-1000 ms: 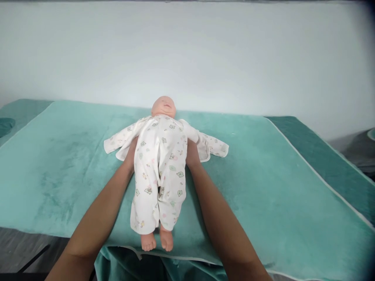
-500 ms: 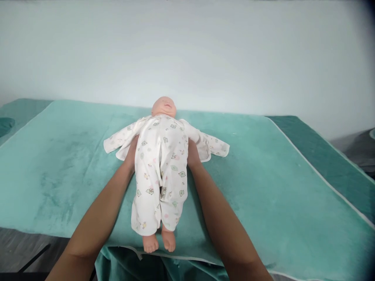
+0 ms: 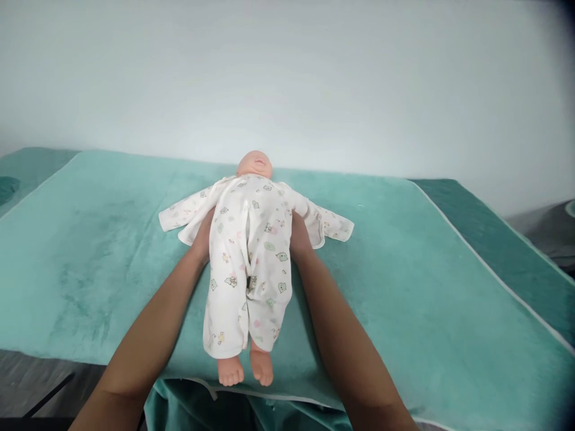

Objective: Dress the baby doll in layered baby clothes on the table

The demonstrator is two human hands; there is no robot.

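A baby doll [image 3: 251,239] lies on its back, its head toward the wall and its bare feet toward me. It has on white printed trousers [image 3: 249,269]. A white jacket [image 3: 188,209] with the same small animal print spreads out at both sides, sleeves stretched outward. My left hand [image 3: 204,235] grips the doll's left-hand side in my view, its fingers tucked out of sight behind the body. On the opposite side my right hand [image 3: 299,234] holds the doll at the same height, fingers likewise hidden by the trousers and jacket.
A green plush cover [image 3: 404,287] with pale piping lies over the table under the doll. Behind it rises a plain white wall [image 3: 287,78]. Darker green fabric [image 3: 494,251] shows at the right, and a dark grey item [image 3: 548,233] stands beyond it.
The doll's head, legs and feet have shifted slightly to the right. Both hands keep their hold at its sides and move slightly with it. The jacket sleeves lie almost as before.
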